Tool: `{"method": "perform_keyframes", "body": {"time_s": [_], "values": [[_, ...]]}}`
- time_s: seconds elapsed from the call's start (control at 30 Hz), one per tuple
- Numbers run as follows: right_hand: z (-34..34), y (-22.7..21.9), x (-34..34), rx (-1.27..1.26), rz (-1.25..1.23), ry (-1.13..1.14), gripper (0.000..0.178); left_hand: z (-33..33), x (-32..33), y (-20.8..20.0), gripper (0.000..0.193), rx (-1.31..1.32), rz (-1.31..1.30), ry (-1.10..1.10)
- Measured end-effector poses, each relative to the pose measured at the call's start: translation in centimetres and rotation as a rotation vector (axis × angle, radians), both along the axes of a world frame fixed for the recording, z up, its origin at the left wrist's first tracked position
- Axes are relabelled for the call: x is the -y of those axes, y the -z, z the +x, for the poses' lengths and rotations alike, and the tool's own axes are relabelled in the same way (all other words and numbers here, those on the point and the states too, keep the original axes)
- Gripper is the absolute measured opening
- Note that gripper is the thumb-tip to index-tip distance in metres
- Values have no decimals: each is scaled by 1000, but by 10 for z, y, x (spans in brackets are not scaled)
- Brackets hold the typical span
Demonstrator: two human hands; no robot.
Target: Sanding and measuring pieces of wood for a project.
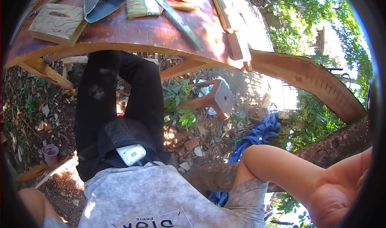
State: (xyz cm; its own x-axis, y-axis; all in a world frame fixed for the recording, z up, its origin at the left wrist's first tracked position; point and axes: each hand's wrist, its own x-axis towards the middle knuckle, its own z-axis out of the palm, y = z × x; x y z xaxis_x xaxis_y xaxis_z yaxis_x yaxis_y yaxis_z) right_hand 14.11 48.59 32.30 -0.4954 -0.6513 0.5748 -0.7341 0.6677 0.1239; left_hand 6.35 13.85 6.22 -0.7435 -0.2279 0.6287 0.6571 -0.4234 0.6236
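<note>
From the head view the right hand is raised at the lower right, palm bare and holding nothing, its grip hard to judge since the fingers run off the rim — the left hand is out of sight. Nearest that hand lies a rough log, well apart from the desk with its wooden block, dustpan and brush. To work well there, the person should step closer and face the desk squarely — a small white device sits clipped at the waist.

**Colours at my bench**

I see a reddish-brown tabletop, a pale tan wood block, a brush with straw-yellow bristles, black trousers, a mottled grey shirt, a blue tarp and a maroon cup.
</note>
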Motion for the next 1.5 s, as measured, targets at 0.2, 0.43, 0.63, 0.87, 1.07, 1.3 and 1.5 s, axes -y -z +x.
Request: {"method": "perform_keyframes", "body": {"time_s": [0.2, 0.43, 0.63, 0.87, 1.07, 1.3, 1.5], "values": [[-15, 28, 32, -78, -36, -36, 83, -13, 17, -5, 41, -63, -51, -86], [-44, 98, 99, -225, -150, -132, 86, -34, 51, -11, 42, -198, -175, -245], [-52, 124, 96, -256, -271, -262, 90, -35, 92, -16, 43, -223, -303, -430], [-43, 126, -3, -150, -445, -211, 93, 6, 142, -31, 44, -126, -502, -441], [-98, 185, 199, 166, -684, 93, 35, 14, 155, -63, 45, -223, -546, -599], [-111, 243, 252, 339, -379, 68, 41, -43, 147, 35, 25, -5, -1202, -870], [-137, 250, 269, 1063, -616, 422, 90, -51, 143, 47, 17, 53, -1243, -828]]}}
